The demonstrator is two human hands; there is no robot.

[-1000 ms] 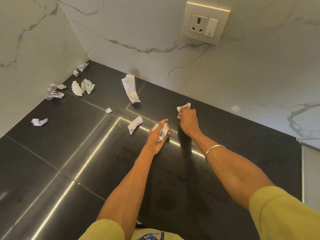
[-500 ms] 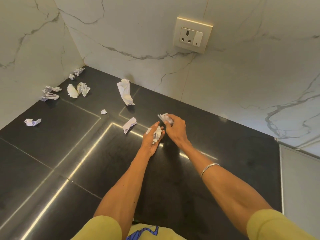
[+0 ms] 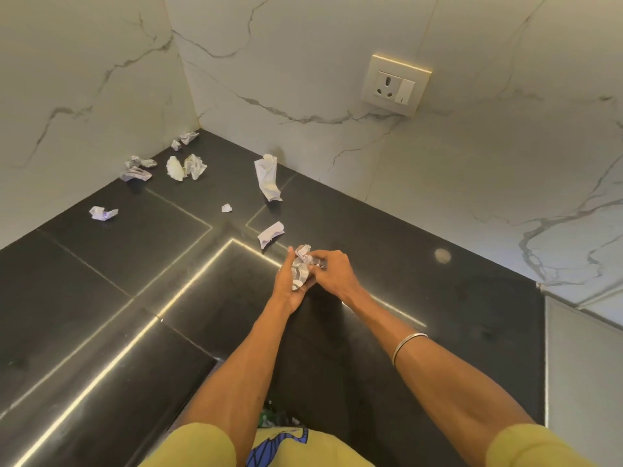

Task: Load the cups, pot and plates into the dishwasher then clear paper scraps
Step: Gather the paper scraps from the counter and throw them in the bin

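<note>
Cupping a crumpled wad of paper scraps (image 3: 301, 267) in the palm, the left hand (image 3: 289, 284) curls its fingers loosely up around it over the black counter (image 3: 101, 298). Right hand (image 3: 332, 269) comes in from three o'clock, fingertips pinching into the wad. Loose scrap (image 3: 270, 232) lies just at eleven o'clock; more scraps (image 3: 187, 166) litter the far corner at ten.

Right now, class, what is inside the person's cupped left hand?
The left hand cradles a wad of crumpled paper scraps, and the right hand presses another scrap against it. How many scraps make up the wad cannot be seen: the fingers cover part of it.
</note>
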